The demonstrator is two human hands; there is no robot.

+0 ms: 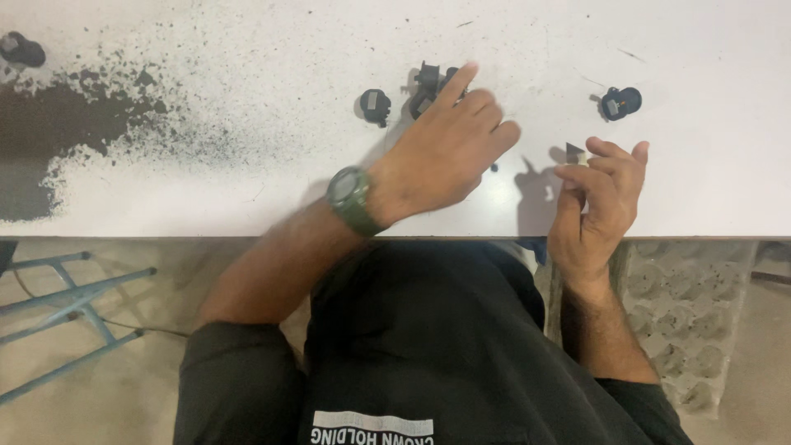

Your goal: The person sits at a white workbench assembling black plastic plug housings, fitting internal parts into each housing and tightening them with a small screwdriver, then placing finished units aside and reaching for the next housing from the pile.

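two hands work the surface (247,189): left hand (445,152) fingers spread onto the black parts cluster (428,86) (nearer), right hand (597,202) pinching a small piece (575,153).

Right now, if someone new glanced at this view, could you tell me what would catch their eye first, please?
Most likely the left hand, wearing a green wristwatch, stretched across the white table with its forefinger on a cluster of small black parts. Next, the right hand pinching a small dark piece near the table's front edge. A dark, speckled worn patch marks the table's far left.
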